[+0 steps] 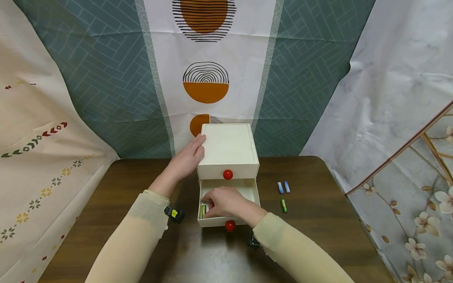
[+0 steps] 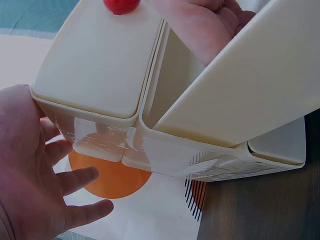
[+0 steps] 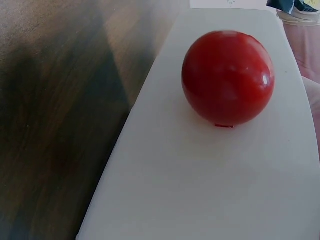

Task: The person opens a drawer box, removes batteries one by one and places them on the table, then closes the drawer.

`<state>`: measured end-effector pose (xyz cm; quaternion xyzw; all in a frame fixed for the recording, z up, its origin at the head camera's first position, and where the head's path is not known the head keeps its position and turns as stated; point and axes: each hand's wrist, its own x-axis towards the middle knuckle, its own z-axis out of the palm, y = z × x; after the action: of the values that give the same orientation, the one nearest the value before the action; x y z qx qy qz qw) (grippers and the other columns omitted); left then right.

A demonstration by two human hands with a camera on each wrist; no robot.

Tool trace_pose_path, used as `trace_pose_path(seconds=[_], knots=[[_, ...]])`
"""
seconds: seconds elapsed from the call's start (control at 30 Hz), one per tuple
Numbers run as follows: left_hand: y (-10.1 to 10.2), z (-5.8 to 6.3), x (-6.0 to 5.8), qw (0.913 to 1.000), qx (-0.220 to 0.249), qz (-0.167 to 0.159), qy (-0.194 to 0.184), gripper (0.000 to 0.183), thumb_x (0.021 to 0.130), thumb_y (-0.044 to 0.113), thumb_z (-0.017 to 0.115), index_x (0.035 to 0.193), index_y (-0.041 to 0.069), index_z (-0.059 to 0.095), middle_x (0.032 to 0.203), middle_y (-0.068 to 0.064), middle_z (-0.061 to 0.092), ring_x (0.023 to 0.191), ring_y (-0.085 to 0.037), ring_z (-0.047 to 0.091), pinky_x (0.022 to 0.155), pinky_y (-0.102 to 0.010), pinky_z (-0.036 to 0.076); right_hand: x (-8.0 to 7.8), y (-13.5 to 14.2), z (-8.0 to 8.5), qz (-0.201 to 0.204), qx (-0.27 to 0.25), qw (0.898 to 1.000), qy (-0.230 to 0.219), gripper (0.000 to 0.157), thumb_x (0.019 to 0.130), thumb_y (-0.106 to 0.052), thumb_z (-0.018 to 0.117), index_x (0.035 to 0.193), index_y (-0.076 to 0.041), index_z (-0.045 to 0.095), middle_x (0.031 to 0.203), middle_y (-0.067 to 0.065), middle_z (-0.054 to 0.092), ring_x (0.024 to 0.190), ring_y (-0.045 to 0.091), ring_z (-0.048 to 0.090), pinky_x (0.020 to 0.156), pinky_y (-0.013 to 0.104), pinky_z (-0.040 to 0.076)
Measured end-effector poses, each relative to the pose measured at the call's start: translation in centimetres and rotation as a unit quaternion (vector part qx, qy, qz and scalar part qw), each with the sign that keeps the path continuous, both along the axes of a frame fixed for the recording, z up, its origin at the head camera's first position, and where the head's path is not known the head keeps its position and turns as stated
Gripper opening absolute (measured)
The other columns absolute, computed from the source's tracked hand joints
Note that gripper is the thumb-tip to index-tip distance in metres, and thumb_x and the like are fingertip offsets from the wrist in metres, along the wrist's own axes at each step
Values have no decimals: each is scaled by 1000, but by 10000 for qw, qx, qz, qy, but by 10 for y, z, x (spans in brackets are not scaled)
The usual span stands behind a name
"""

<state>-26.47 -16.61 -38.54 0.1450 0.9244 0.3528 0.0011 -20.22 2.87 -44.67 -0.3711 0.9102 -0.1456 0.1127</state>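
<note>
A small white drawer cabinet [image 1: 229, 143] with red ball knobs stands on the table, its lower drawer [image 1: 249, 188] pulled out. My left hand [image 1: 185, 160] rests against the cabinet's left side and top edge, and in the left wrist view its fingers are spread. Inside the pulled-out drawer is my right hand [image 1: 226, 201], fingers bent downward at the left end. Green batteries [image 1: 203, 211] lie there, right by the thumb and fingertips; whether one is pinched I cannot tell. In the right wrist view the drawer's red knob [image 3: 227, 77] fills the middle, and the fingers are hidden.
On the dark wooden table [image 1: 304, 243], right of the cabinet, lie two blue-and-white batteries [image 1: 284, 187] and a green battery [image 1: 284, 205]. The upper drawer [image 1: 212, 171] is closed. A patterned cloth [image 1: 212, 51] hangs behind the table.
</note>
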Motion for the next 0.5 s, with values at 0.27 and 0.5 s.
trace_pose_path(seconds=[0.27, 0.5], knots=[[-1, -1, 0, 10000, 9, -1, 15, 62, 119, 39, 29, 178, 19, 27, 185, 1, 15, 170, -25, 15, 135, -54, 16, 1, -4, 1, -81, 286, 9994, 165, 27, 91, -39, 91, 109, -22, 80, 69, -18, 59, 71, 4, 57, 64, 25, 46], [-1, -1, -1, 10000, 14, -3, 24, 62, 119, 39, 29, 177, 19, 28, 185, -2, 15, 169, -25, 16, 135, -55, 16, 1, -6, 1, -37, 522, 9980, 363, 32, 90, -40, 92, 111, -20, 79, 72, -17, 58, 73, 5, 58, 67, 25, 48]])
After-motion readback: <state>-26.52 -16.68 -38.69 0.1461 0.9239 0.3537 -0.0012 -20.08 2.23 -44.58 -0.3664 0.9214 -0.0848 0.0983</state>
